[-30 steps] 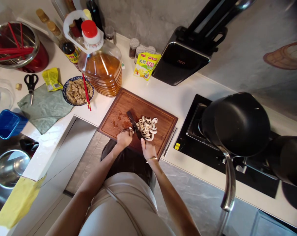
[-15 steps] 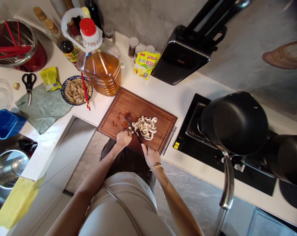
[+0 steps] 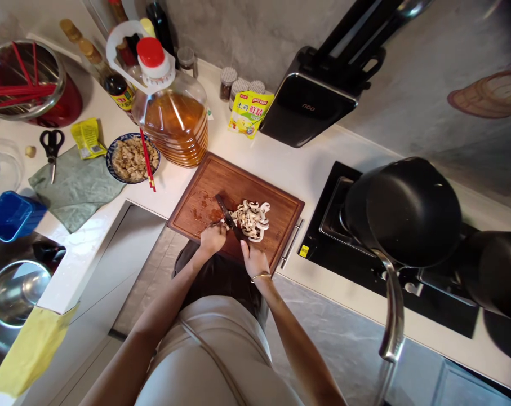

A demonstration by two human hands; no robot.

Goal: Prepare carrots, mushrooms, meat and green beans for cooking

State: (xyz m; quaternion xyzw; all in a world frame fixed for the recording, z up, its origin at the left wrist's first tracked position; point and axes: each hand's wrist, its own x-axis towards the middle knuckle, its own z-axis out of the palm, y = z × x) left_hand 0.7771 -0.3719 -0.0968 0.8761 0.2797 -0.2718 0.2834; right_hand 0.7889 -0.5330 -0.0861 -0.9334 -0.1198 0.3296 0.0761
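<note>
My right hand (image 3: 255, 261) is wrapped round the handle of a dark-bladed knife (image 3: 228, 213), whose blade slants up and left over a wooden cutting board (image 3: 191, 194). Just left of the blade, my left hand (image 3: 213, 238) has its fingers curled on a mushroom, mostly hidden under the fingertips. Sliced mushrooms (image 3: 255, 219) lie in a loose heap right of the knife. Wet reddish marks show on the board's left half.
Behind the board stand a large oil jug (image 3: 174, 124), a yellow seasoning packet (image 3: 249, 114) and a black knife block (image 3: 308, 101). A bowl of meat (image 3: 130, 159) with red chopsticks sits left, near scissors (image 3: 51, 148). To the right, a black pan (image 3: 411, 211) rests on the stove.
The knife and my right hand have shifted slightly left, and the blade now shows broader, tilted closer to my left fingers. My left hand stays nearly in place.
</note>
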